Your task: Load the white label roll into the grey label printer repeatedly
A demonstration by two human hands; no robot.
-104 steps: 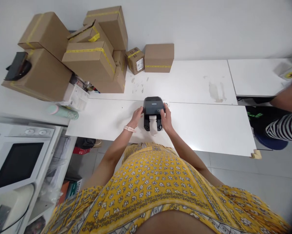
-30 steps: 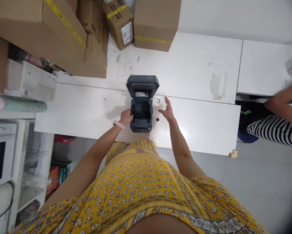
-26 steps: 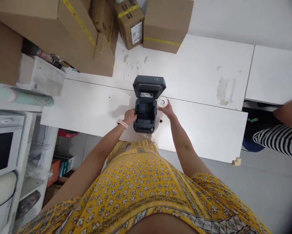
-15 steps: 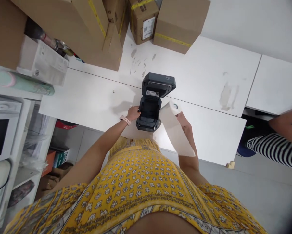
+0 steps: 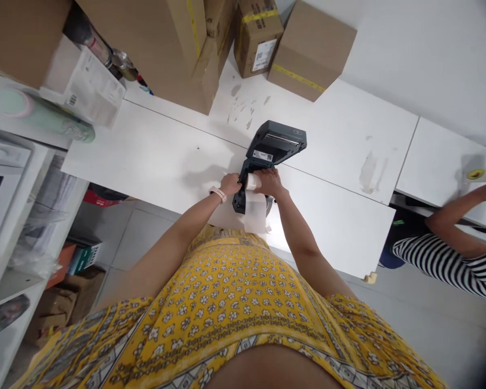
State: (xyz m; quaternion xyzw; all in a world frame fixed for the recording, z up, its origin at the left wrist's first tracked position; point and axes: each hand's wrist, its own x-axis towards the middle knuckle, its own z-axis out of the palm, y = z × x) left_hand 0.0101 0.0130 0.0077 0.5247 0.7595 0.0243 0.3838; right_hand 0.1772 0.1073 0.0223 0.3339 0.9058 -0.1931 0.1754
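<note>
A small black label printer (image 5: 275,145) stands on the white table (image 5: 153,162) with its lid swung up and back. My right hand (image 5: 269,181) grips a white paper roll (image 5: 251,181) and holds it in the printer's open bay. A loose strip of the paper (image 5: 255,213) hangs down over the printer's front toward me. My left hand (image 5: 230,183), with a pale wristband, is closed on the printer's left side.
Taped cardboard boxes (image 5: 311,49) are stacked at the back left of the table, with a white carton (image 5: 89,86) and a green bottle (image 5: 44,116) beside them. White shelving (image 5: 19,216) stands at left. Another person in a striped top (image 5: 449,259) reaches over the right table.
The printer lid was opened. My right hand picked up the paper roll from the table at the printer's right and brought it into the open bay. My left hand stayed on the printer.
</note>
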